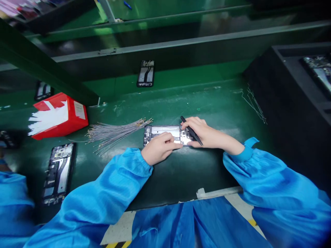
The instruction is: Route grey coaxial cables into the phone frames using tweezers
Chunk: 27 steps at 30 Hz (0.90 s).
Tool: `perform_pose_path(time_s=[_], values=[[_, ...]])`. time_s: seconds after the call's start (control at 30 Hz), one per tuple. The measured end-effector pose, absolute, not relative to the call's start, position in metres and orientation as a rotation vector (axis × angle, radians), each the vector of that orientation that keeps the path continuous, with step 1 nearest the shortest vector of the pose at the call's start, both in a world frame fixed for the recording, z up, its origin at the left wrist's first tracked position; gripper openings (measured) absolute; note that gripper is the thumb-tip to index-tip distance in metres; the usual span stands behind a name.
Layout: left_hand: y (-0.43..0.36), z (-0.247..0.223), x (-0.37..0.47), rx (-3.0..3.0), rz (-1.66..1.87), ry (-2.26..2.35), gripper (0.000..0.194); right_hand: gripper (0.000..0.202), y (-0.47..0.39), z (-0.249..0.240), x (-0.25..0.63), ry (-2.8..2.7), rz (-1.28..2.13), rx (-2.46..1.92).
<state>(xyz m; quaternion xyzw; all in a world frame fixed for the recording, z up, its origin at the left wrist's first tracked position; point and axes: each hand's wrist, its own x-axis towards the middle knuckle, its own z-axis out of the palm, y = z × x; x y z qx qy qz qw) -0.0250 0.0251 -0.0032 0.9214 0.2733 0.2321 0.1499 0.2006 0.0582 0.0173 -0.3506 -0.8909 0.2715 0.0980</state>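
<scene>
An opened phone (168,130) lies crosswise on the green mat, its inner metal plate and circuit parts exposed. My left hand (159,148) rests over its middle, fingers curled and thumb stretched along the near edge; what lies under the fingers is hidden. At the phone's right end, my right hand (204,132) is closed around black tweezers (192,131), whose tip points down and right. Its index finger and thumb also touch the circuit board end. A bundle of thin grey cables (111,132) lies just left of the phone.
A red box (74,113) with white strips stands left. Other opened phones lie at near left (59,172) and at the back (146,74). Loose wires (253,103) lie beside a black stand (292,89) on the right. A blue sleeve (12,203) shows at far left.
</scene>
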Motion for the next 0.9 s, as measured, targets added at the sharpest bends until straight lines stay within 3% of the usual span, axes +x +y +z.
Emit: perform_pose_path(time_s=[0.9], values=[[0.023,0.000,-0.022,2.569,0.710,0.796,0.026,0.041,0.060,0.016,0.185,-2.692,0.610,-1.151]])
